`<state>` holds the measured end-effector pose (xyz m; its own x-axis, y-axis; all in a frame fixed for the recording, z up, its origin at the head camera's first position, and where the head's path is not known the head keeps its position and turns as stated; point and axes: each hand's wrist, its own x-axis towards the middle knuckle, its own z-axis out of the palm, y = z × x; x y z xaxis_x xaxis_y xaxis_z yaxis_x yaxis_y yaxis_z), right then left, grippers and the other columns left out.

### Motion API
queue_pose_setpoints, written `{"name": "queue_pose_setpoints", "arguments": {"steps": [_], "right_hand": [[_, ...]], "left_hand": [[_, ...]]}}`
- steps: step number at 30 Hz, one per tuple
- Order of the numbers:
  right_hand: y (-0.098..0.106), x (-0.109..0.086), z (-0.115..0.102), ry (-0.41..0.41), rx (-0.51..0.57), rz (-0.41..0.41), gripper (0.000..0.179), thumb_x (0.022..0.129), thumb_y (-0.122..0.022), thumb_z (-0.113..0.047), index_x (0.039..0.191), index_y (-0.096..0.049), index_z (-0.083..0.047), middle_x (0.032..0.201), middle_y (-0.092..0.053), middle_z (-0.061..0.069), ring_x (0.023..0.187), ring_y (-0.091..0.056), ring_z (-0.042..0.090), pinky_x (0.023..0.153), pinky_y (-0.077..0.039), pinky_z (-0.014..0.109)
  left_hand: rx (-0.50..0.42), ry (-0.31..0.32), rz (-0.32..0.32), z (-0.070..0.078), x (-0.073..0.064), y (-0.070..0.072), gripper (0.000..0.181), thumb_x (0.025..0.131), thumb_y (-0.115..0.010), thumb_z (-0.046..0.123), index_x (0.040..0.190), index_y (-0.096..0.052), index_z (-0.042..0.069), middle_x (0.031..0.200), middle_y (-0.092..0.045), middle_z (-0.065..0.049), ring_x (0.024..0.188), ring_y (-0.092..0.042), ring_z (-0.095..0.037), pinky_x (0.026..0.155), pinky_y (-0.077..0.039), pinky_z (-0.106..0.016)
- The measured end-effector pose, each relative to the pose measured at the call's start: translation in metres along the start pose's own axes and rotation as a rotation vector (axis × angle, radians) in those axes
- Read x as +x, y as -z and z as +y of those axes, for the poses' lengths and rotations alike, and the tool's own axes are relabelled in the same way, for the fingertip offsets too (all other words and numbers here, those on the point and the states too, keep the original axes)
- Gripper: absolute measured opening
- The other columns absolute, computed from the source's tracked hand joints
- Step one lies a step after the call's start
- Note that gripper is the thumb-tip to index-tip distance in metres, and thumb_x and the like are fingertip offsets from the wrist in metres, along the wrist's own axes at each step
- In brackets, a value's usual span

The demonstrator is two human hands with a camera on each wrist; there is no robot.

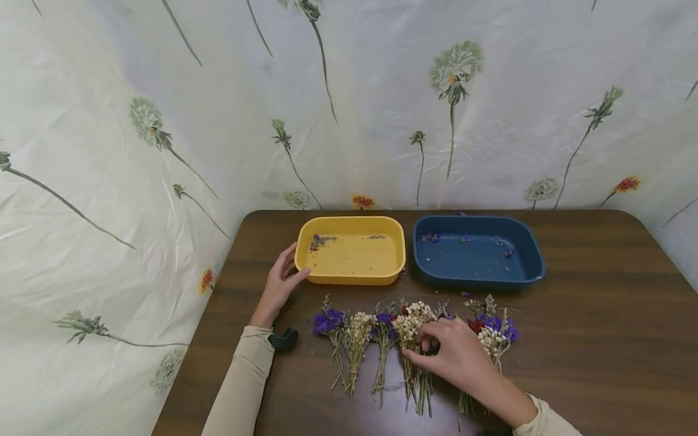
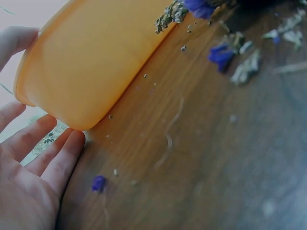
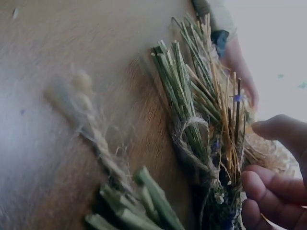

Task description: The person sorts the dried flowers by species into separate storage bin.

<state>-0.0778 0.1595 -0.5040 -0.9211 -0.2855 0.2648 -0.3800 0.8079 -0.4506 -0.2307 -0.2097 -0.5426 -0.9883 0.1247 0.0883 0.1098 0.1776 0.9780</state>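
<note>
At the left end of the yellow tray [image 1: 349, 280], my left hand [image 1: 277, 287] rests its thumb and fingers against the rim and corner. The left wrist view shows these fingers fairly straight along the outer wall. My right hand [image 1: 458, 352] hovers at a cream-and-red dried-flower bundle [image 1: 410, 324], fingers loosely bent. In the right wrist view a gap stands between thumb and fingers, right beside stems [image 3: 235, 139]. Purple bundles [image 1: 328, 322] and a cream bundle [image 1: 357, 333] lie to the left in the row. Another mixed bundle [image 1: 493, 339] is partly hidden behind my right hand.
A blue tray [image 1: 480, 281] with loose petals stands right of the yellow one. Bits of petal and stem lie scattered on the brown wooden table [image 1: 611, 315]. Twine [image 3: 194, 122] is tied round some stems. A flower-patterned curtain [image 1: 371, 109] hangs behind.
</note>
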Motion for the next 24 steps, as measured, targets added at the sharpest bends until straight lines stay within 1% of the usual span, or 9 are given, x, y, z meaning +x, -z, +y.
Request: {"name": "queue_pose_setpoints", "arguments": {"steps": [4, 7, 10, 12, 14, 16, 18, 20, 24], "right_hand": [[-0.0007, 0.0020, -0.0026, -0.059, -0.013, -0.017, 0.035, 0.075, -0.087, -0.057, 0.066, -0.062, -0.035, 0.060, -0.050, -0.027, 0.059, -0.043, -0.007, 0.079, -0.049, 0.040], [-0.0022, 0.0032, -0.0054, -0.100, -0.054, -0.024, 0.039, 0.074, -0.086, -0.062, 0.065, -0.060, -0.034, 0.058, -0.049, -0.026, 0.058, -0.044, -0.003, 0.079, -0.050, 0.042], [-0.0030, 0.0039, -0.0069, -0.109, -0.078, -0.024, 0.039, 0.075, -0.087, -0.058, 0.064, -0.058, -0.033, 0.057, -0.048, -0.026, 0.057, -0.043, 0.000, 0.076, -0.049, 0.042], [-0.0024, 0.0044, -0.0070, -0.106, -0.072, -0.023, 0.038, 0.076, -0.087, -0.052, 0.063, -0.057, -0.033, 0.057, -0.048, -0.026, 0.056, -0.042, -0.001, 0.077, -0.051, 0.044], [-0.0017, 0.0048, -0.0063, -0.107, -0.049, -0.027, 0.036, 0.078, -0.087, -0.046, 0.063, -0.057, -0.033, 0.056, -0.049, -0.026, 0.053, -0.042, -0.003, 0.075, -0.052, 0.043], [-0.0005, 0.0052, -0.0061, -0.130, -0.009, -0.046, 0.034, 0.079, -0.086, -0.040, 0.063, -0.057, -0.033, 0.056, -0.051, -0.025, 0.051, -0.042, -0.004, 0.069, -0.053, 0.036], [0.0010, 0.0058, -0.0062, -0.167, 0.042, -0.083, 0.032, 0.081, -0.085, -0.036, 0.064, -0.058, -0.032, 0.057, -0.053, -0.024, 0.050, -0.045, -0.004, 0.061, -0.048, 0.027], [0.0027, 0.0067, -0.0064, -0.215, 0.105, -0.121, 0.027, 0.082, -0.083, -0.031, 0.066, -0.062, -0.030, 0.059, -0.056, -0.021, 0.051, -0.048, -0.003, 0.055, -0.043, 0.021], [0.0062, 0.0085, -0.0063, -0.288, 0.211, -0.160, 0.017, 0.083, -0.080, -0.025, 0.071, -0.068, -0.027, 0.065, -0.063, -0.017, 0.058, -0.055, -0.001, 0.061, -0.045, 0.019]], "left_hand": [[-0.005, -0.009, -0.002, 0.0011, -0.0004, 0.0005, 0.070, 0.098, -0.073, 0.020, 0.159, -0.039, 0.025, 0.159, -0.047, -0.010, 0.146, -0.046, -0.031, 0.120, -0.039, -0.055], [-0.011, -0.010, -0.005, 0.0020, -0.0008, 0.0008, 0.070, 0.098, -0.073, 0.021, 0.160, -0.039, 0.024, 0.159, -0.047, -0.011, 0.147, -0.046, -0.033, 0.120, -0.038, -0.055], [-0.012, -0.010, -0.003, 0.0016, -0.0007, 0.0001, 0.070, 0.098, -0.073, 0.021, 0.159, -0.039, 0.023, 0.159, -0.047, -0.012, 0.147, -0.045, -0.033, 0.121, -0.037, -0.055], [-0.013, -0.009, -0.007, 0.0014, -0.0006, -0.0002, 0.070, 0.098, -0.072, 0.020, 0.160, -0.038, 0.022, 0.159, -0.046, -0.013, 0.147, -0.044, -0.034, 0.121, -0.037, -0.056], [-0.011, -0.007, -0.009, 0.0015, -0.0006, -0.0004, 0.070, 0.098, -0.072, 0.020, 0.160, -0.038, 0.022, 0.160, -0.046, -0.013, 0.147, -0.045, -0.034, 0.120, -0.038, -0.056], [-0.010, -0.004, -0.012, 0.0021, -0.0008, -0.0003, 0.070, 0.099, -0.072, 0.020, 0.160, -0.037, 0.023, 0.160, -0.046, -0.012, 0.146, -0.046, -0.034, 0.119, -0.040, -0.055], [-0.010, 0.003, -0.011, 0.0028, -0.0012, -0.0003, 0.070, 0.099, -0.072, 0.021, 0.160, -0.038, 0.025, 0.160, -0.046, -0.011, 0.145, -0.047, -0.033, 0.117, -0.042, -0.054], [-0.003, 0.006, -0.008, 0.0034, -0.0015, -0.0003, 0.070, 0.099, -0.072, 0.021, 0.160, -0.038, 0.026, 0.159, -0.047, -0.010, 0.145, -0.048, -0.032, 0.116, -0.044, -0.052], [0.013, 0.003, -0.005, 0.0037, -0.0018, 0.0000, 0.071, 0.098, -0.073, 0.021, 0.160, -0.038, 0.025, 0.158, -0.047, -0.010, 0.143, -0.049, -0.033, 0.114, -0.048, -0.045]]}}
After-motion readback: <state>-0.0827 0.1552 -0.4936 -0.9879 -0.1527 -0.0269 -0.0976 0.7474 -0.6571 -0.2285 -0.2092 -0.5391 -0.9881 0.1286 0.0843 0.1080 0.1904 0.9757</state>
